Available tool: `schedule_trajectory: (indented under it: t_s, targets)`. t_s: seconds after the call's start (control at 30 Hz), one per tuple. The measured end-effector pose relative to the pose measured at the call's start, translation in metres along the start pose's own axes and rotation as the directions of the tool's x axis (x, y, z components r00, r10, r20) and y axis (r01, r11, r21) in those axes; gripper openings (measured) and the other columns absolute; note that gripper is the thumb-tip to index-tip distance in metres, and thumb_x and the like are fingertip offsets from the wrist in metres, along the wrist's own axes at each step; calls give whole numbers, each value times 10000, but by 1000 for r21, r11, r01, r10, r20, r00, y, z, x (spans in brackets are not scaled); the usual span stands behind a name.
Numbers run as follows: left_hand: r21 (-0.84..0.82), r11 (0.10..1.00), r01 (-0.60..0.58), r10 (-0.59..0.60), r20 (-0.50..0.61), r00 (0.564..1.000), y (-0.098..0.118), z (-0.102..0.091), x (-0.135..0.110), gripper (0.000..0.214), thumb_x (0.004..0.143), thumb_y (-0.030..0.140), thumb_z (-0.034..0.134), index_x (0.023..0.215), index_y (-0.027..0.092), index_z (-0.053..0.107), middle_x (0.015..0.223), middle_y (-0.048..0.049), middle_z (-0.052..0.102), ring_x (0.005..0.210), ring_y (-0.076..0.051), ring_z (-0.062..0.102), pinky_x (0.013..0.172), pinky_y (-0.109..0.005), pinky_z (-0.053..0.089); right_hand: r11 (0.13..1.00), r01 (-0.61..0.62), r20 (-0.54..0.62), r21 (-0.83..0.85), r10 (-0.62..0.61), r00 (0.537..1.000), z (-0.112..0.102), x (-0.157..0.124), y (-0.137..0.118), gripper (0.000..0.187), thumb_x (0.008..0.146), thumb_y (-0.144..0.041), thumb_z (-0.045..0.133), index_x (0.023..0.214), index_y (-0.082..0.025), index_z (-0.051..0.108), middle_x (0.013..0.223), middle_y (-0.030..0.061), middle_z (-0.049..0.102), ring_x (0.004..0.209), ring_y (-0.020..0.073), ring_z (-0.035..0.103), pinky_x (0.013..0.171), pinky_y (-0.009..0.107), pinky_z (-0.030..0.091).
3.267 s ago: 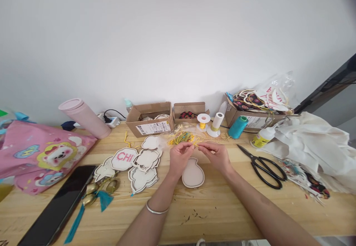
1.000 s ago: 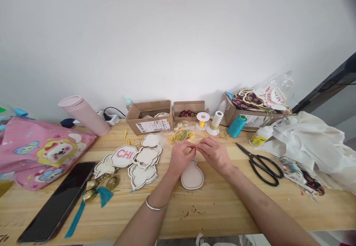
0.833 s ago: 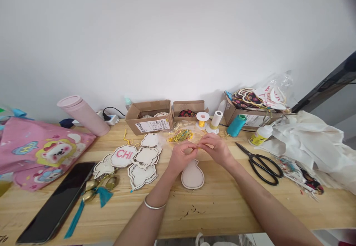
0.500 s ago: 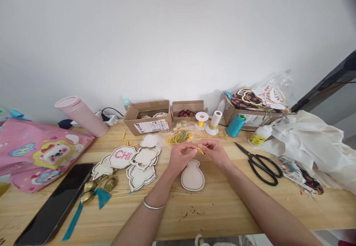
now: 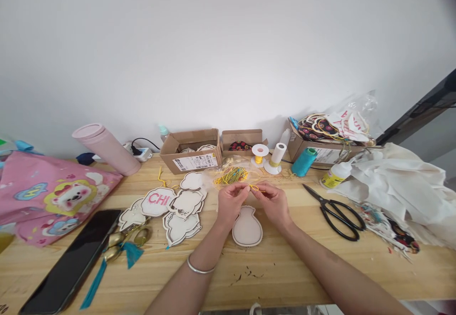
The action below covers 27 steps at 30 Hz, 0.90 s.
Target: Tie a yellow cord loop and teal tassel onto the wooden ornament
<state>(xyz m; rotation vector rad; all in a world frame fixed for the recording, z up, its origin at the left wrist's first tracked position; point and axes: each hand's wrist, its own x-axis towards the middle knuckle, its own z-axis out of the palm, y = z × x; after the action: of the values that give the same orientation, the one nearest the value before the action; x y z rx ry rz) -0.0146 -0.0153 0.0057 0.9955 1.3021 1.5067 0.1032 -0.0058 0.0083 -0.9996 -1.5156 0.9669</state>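
Note:
My left hand and my right hand meet above the middle of the wooden table, both pinched on a thin yellow thread stretched between their fingertips. Just below the hands a pale gourd-shaped wooden cutout lies flat on the table. A tangle of yellow and teal threads sits right behind the hands. A silver bangle circles my left wrist.
A pile of white cloud-shaped cutouts, one lettered "CHI", lies left. Black scissors, glue bottle, teal spool and white cloth lie right. Cardboard boxes line the wall. A phone, pink bag, pink flask sit left.
Both hands stay pinched on the yellow thread, working it in small movements; the right hand has shifted slightly left and nearer the left hand. Nothing else on the table has moved.

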Motion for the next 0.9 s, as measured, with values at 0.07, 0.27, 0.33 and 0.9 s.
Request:
schedule_trajectory:
  t_s: [0.07,0.27,0.33,0.9]
  targets:
    - [49,999,-16,18,-35,999,0,0,0,141,614,262,644,683,141,660,688,-27,672,670,-134,597,691,-267,462,982,105,27,-157,-101,994,0,-1,4,216,801,-275,490,742,-166,666,718,42,587,636,119,530,510,217,417]
    - [315,932,-178,195,-23,980,0,-4,0,96,651,235,608,677,159,660,711,-31,669,740,-158,601,746,-294,452,515,492,243,-702,-476,845,-9,3,-1,191,810,-184,497,702,-180,655,662,37,595,632,121,499,534,233,361]
    - [368,890,-270,275,41,961,0,-6,0,76,662,212,597,676,167,657,715,-30,663,740,-152,595,749,-289,447,419,558,335,-716,-495,802,-13,8,-6,188,811,-153,490,721,-187,652,672,36,596,648,127,494,552,241,362]
    - [322,725,-609,480,399,782,6,-9,0,76,717,183,563,707,203,635,724,-3,673,692,-118,597,911,-353,382,660,-713,495,236,550,672,-31,22,-2,195,573,-302,697,598,-125,619,477,-36,506,399,30,393,395,168,298]
